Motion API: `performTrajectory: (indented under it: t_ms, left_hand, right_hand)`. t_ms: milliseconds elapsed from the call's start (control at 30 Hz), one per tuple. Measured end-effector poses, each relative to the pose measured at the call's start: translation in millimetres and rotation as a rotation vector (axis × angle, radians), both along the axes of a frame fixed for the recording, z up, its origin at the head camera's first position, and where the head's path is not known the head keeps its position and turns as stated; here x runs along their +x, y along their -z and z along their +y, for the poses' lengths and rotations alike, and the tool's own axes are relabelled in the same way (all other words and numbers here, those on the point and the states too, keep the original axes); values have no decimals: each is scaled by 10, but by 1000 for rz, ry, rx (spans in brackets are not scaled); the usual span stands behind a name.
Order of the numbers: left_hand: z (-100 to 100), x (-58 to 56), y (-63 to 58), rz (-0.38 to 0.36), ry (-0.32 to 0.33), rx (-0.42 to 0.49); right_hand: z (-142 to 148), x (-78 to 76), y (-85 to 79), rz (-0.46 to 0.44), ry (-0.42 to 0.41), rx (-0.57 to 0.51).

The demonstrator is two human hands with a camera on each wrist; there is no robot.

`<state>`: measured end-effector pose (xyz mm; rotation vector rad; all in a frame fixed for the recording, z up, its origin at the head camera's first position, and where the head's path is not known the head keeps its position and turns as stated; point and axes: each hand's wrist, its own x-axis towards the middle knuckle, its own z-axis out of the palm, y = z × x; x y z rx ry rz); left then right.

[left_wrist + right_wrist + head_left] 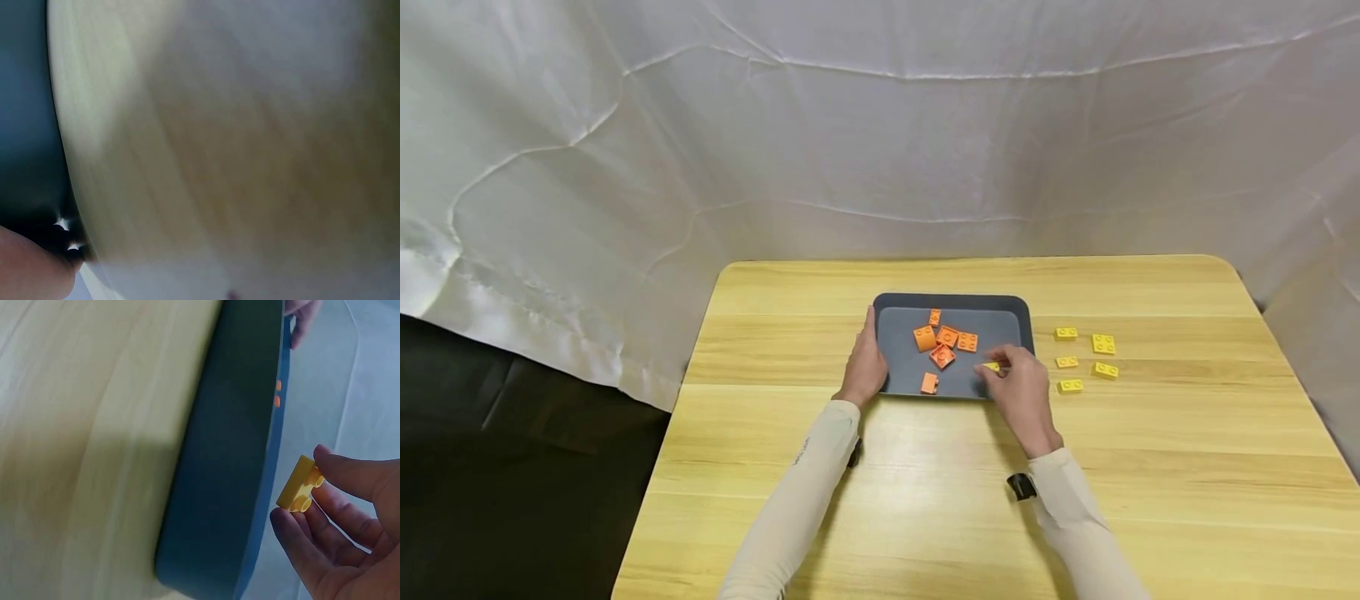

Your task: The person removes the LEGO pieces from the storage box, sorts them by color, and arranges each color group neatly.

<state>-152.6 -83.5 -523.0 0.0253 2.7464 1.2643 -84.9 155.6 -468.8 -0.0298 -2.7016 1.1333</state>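
A dark grey tray (953, 302) holds several orange bricks (967, 342). My left hand (862, 367) lies along the tray's left side with its fingers extended against the outer wall. In the left wrist view, part of a finger or thumb (34, 265) shows beside the dark wall. My right hand (1021, 385) pinches a small yellow toy brick (300, 484) between thumb and fingertips. The right wrist view shows this brick tilted, its two studs facing the palm. From the head view it appears over the tray's right part, mostly covered by fingers.
Several yellow bricks (1103, 343) lie on the wooden table (1180, 433) to the right of the tray, two-stud ones and a square four-stud one. A pale curtain (925, 150) hangs behind the table's back edge.
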Motion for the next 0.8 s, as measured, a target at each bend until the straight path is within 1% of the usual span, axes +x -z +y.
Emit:
performTrajectory:
  t_ms: [200,367,533,667,800]
  left_hand:
    - [3,-3,10,-3,-2,-1]
    - [-3,-3,21,15,2,1]
    - [-2,-2,31,7,-1,8]
    - [4,-2,31,4,-5,14]
    - [9,-2,12,7,-2,12]
  right_hand:
    - [180,57,-35,87,40,25]
    - [336,104,-40,82,79,17]
    - [486,130,-37,73,104,9]
    - [670,151,-26,102,139,23]
    - [912,182,18,113,187,65]
